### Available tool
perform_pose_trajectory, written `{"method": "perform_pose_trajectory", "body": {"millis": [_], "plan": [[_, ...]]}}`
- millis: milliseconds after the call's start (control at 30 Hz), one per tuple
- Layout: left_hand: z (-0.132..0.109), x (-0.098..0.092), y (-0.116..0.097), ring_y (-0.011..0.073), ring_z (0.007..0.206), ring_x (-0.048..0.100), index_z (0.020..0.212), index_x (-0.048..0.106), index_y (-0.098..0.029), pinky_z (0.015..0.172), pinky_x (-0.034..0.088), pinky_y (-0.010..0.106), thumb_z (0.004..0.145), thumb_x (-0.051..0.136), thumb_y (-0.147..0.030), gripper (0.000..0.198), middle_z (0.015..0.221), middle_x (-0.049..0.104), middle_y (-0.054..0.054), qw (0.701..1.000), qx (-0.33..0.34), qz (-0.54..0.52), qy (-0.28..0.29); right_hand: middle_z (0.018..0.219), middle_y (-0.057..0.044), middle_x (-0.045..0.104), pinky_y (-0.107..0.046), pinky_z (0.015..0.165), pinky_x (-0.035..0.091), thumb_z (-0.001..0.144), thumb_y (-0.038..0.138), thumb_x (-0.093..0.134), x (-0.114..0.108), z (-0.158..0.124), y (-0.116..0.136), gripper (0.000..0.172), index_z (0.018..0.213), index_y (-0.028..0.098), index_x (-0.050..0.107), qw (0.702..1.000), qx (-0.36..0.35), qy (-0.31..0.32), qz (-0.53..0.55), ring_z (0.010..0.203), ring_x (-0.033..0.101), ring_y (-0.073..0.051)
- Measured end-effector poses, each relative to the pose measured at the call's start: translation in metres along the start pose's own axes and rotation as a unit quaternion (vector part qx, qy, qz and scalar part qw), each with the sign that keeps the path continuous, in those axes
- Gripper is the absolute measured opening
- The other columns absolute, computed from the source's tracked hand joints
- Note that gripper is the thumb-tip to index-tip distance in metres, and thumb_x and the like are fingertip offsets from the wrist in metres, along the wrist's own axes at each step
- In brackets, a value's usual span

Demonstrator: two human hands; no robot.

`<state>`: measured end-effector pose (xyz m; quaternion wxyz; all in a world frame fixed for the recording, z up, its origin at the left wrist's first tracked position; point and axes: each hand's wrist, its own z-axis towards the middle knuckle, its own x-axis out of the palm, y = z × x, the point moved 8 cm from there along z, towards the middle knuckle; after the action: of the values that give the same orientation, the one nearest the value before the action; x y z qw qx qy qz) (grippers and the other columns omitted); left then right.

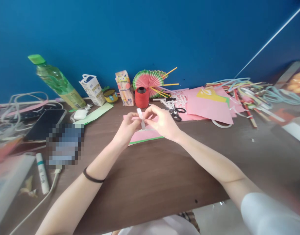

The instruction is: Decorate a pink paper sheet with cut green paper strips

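A narrow white strip (pixel 140 113), which looks like paper or tape, stands up between my two hands just above the desk. My left hand (pixel 127 128) pinches it from the left with thumb and forefinger. From the other side, the fingertips of my right hand (pixel 164 124) close on it too. Under both hands lies a pink sheet (pixel 147 134) with a green edge, partly covered by them. Black-handled scissors (pixel 175 116) rest just beyond my right hand, near white paper scraps (pixel 168 103). A red thread spool (pixel 141 98) stands behind the strip.
Along the blue wall are a green bottle (pixel 61 85), a milk carton (pixel 93 89), a patterned carton (pixel 125 88) and a pink-green paper fan (pixel 147 80). Pink sheets (pixel 210 106) and tangled strips (pixel 253 94) lie right. Phone (pixel 45 124), marker (pixel 42 173) and cable (pixel 50 190) lie left.
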<state>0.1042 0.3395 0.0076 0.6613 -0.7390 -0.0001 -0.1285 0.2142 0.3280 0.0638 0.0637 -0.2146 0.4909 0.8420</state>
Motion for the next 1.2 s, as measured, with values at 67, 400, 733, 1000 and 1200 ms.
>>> {"method": "perform_pose_trajectory", "body": {"millis": [67,400,733,1000,1200], "plan": [[0.000,0.002,0.000,0.0167,0.070,0.065,0.089,0.047,-0.016,0.078,0.046,0.036,0.065,0.064,-0.019,0.030,0.069,0.065,0.000,1.000,-0.002,0.000,0.010,0.081,0.001,0.059,-0.030,0.074,0.048,0.076,0.013,0.053,-0.001,0.000,0.000,0.009,0.079,0.020,0.048,1.000,-0.002,-0.006,-0.001,0.076,0.058,-0.012],[-0.004,0.002,-0.015,0.0125,0.066,0.060,0.093,0.047,-0.016,0.067,0.042,0.027,0.066,0.062,-0.013,0.031,0.070,0.067,0.000,0.997,0.053,0.054,-0.002,0.082,0.000,0.062,-0.034,0.079,0.050,0.078,0.012,0.052,0.001,-0.004,0.007,0.019,0.093,0.022,0.047,0.999,-0.025,-0.024,-0.022,0.080,0.063,-0.015],[-0.002,0.001,-0.013,0.0128,0.065,0.059,0.098,0.047,-0.014,0.066,0.042,0.028,0.066,0.064,-0.015,0.036,0.074,0.067,0.003,0.998,0.055,0.027,0.002,0.085,0.000,0.063,-0.034,0.078,0.050,0.079,0.011,0.050,0.004,-0.007,0.013,0.018,0.093,0.022,0.048,0.996,-0.048,-0.011,-0.072,0.079,0.062,-0.015],[0.002,-0.003,-0.013,0.0162,0.073,0.064,0.099,0.048,-0.013,0.068,0.046,0.029,0.067,0.065,-0.017,0.036,0.077,0.069,0.004,0.998,0.054,0.019,-0.002,0.083,0.000,0.062,-0.033,0.076,0.050,0.080,0.012,0.051,0.005,-0.009,0.014,0.017,0.093,0.023,0.048,0.995,-0.061,0.004,-0.076,0.078,0.062,-0.015],[0.004,-0.002,-0.014,0.0201,0.083,0.065,0.104,0.049,-0.013,0.075,0.047,0.033,0.064,0.066,-0.014,0.043,0.082,0.069,0.006,0.998,0.053,0.007,0.024,0.087,-0.001,0.062,-0.035,0.079,0.050,0.081,0.016,0.052,0.001,-0.007,0.014,0.012,0.091,0.022,0.048,0.997,-0.053,-0.014,-0.053,0.082,0.063,-0.015]]}}
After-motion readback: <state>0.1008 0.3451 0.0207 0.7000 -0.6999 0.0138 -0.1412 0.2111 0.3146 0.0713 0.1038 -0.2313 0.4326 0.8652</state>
